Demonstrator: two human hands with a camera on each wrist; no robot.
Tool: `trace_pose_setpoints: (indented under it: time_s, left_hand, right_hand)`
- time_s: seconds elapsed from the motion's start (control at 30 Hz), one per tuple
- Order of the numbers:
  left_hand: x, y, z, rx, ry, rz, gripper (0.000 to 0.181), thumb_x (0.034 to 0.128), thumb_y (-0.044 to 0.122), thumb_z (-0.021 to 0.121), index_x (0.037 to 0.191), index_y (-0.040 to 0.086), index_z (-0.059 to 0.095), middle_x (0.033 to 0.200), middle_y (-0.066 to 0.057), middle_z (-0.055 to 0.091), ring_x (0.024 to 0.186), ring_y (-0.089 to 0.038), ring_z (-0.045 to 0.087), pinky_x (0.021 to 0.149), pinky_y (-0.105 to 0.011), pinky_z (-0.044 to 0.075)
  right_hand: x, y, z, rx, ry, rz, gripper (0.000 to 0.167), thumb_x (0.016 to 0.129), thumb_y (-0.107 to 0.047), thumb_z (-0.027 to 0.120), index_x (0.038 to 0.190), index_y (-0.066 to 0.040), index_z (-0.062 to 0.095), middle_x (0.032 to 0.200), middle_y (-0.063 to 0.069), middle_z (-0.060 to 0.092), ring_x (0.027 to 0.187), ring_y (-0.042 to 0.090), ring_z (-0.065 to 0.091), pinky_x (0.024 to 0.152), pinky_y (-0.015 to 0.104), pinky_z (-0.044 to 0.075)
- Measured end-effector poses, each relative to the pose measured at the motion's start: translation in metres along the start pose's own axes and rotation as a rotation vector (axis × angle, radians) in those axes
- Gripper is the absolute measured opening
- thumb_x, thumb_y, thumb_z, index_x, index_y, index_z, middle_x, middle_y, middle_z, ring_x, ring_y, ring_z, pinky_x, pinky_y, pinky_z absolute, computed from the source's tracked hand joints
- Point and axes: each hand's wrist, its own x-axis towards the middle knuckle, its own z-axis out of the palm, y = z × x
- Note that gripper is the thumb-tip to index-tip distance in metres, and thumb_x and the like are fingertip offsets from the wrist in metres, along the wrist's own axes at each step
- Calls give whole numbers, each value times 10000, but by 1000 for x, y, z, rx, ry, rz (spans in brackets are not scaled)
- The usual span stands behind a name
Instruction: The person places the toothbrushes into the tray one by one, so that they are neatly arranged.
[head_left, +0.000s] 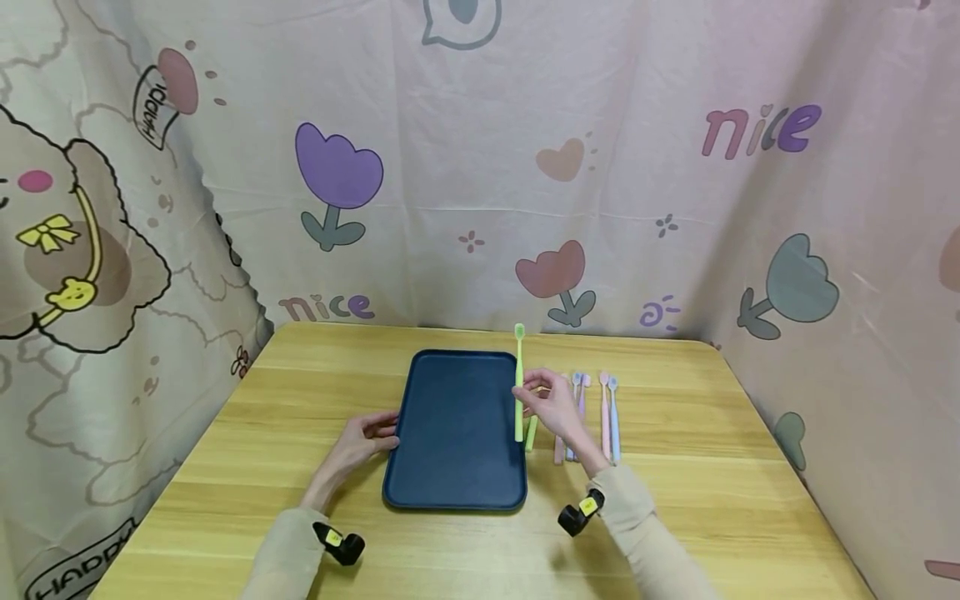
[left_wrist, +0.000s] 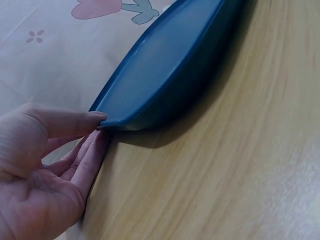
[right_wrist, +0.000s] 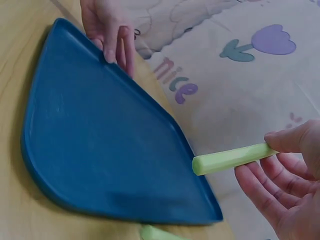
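A dark blue tray (head_left: pixel 459 433) lies on the wooden table. My left hand (head_left: pixel 363 442) pinches its left edge; in the left wrist view the thumb of that hand (left_wrist: pixel 55 160) is on top of the rim with fingers beneath. My right hand (head_left: pixel 553 405) pinches a light green toothbrush (head_left: pixel 519 417) between thumb and fingers, head up, at the tray's right edge. The right wrist view shows the green handle (right_wrist: pixel 230 159) sticking out of the right hand (right_wrist: pixel 287 175), over the rim.
Right of the tray lie several toothbrushes, among them a blue one (head_left: pixel 615 421), a pink one (head_left: pixel 604 417) and another green handle (head_left: pixel 532 434), partly behind the right hand. A patterned curtain (head_left: pixel 465 167) hangs behind the table (head_left: pixel 675 517).
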Motion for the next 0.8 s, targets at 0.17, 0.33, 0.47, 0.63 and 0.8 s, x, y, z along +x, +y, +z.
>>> trace_pose_setpoints:
  time_s: [0.17,0.33,0.47,0.63,0.8]
  left_hand:
    - [-1,0,-1,-2,6,-3,558,922,15,683,1436,-85,491,1372,-322,580,1207,-409,620,832,-147,525]
    - [-1,-1,-1,-3,6,1,556,923,11,679,1436,-89,488,1371,-325,578,1205,-407,622,837,-152,529]
    - [-2,-1,-2,-4,1,5,558,924,14,679,1436,-92,486,1374,-329,574,1198,-391,628,836,-157,534]
    - [-1,-2,-1,-13,0,18,559,913,5,684,1428,-98,492,1355,-335,586,1171,-353,654,834,-161,535]
    - [0,-2,1,-20,4,15,556,911,-8,680,1427,-97,495,1356,-335,584,1187,-394,638,832,-158,531]
  right_hand:
    - [3,1,20,36,-39,13,242,912,-33,706,1115,71,624,912,132,648,640,133,653,690,466,618]
    - [5,6,39,53,-82,17,246,920,-35,697,1122,82,619,912,159,660,634,145,687,695,455,623]
    - [7,11,53,86,-109,22,248,927,-33,691,1120,101,614,931,206,662,659,218,725,716,474,621]
    - [10,17,65,109,-136,27,238,928,-50,696,1103,92,621,934,208,660,715,259,745,719,456,624]
    - [10,22,75,115,-157,29,238,928,-59,699,1104,82,625,949,225,666,735,275,748,710,434,627]
